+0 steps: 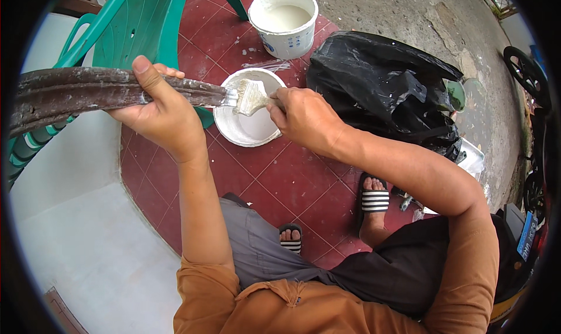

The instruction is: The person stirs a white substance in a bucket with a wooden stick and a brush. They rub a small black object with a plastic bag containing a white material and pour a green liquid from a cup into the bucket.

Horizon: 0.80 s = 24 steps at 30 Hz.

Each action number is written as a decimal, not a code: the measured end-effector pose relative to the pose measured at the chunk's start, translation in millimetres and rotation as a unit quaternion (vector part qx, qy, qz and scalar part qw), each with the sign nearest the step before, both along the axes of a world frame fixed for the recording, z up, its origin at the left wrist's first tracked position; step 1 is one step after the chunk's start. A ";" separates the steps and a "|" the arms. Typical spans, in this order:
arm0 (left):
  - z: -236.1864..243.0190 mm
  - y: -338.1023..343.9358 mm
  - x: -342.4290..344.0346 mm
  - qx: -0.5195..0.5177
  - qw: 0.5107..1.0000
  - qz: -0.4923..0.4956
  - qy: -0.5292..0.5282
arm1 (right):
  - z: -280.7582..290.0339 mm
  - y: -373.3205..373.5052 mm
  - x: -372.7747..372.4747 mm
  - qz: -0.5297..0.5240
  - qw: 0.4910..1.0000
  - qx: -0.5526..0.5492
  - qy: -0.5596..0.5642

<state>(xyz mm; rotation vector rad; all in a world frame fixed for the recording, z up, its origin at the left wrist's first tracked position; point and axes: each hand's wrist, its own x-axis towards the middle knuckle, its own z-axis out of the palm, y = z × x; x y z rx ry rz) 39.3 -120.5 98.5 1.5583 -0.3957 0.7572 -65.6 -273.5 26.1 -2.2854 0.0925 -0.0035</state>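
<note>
My left hand (160,109) grips a long brown strip (70,94) with white marks, its thumb on top, held out horizontally at chest height. My right hand (304,115) grips the handle of a wide paintbrush (251,94), whose pale bristles touch the strip's right end, which is white with paint. Beneath them stands a white bucket (245,135) with whitish liquid inside. A second white bucket (289,42) of white liquid stands farther back on the red tiles.
A green plastic chair (131,24) stands at the back left beside a white wall (70,229). A crumpled black plastic sheet (374,77) lies at the right, near concrete ground (385,7) and a motorbike (526,235). My sandalled feet (374,199) rest on the red tiles (263,194).
</note>
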 end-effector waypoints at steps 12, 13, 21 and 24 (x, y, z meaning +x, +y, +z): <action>10.5 -16.1 7.6 -0.026 0.998 -0.041 -0.035 | 23.2 8.0 -0.9 -0.048 0.999 -0.008 -0.002; 10.2 -19.4 8.1 -0.020 0.998 -0.047 -0.033 | 29.5 8.5 -1.6 -0.054 0.998 -0.014 0.000; 56.5 -34.1 -0.4 -0.092 0.994 -0.059 -0.011 | 9.9 20.1 -11.6 -0.148 0.989 -0.020 0.009; 58.9 -34.3 -2.5 -0.092 0.991 -0.089 -0.035 | 2.6 35.8 -18.2 -0.203 0.979 0.013 0.017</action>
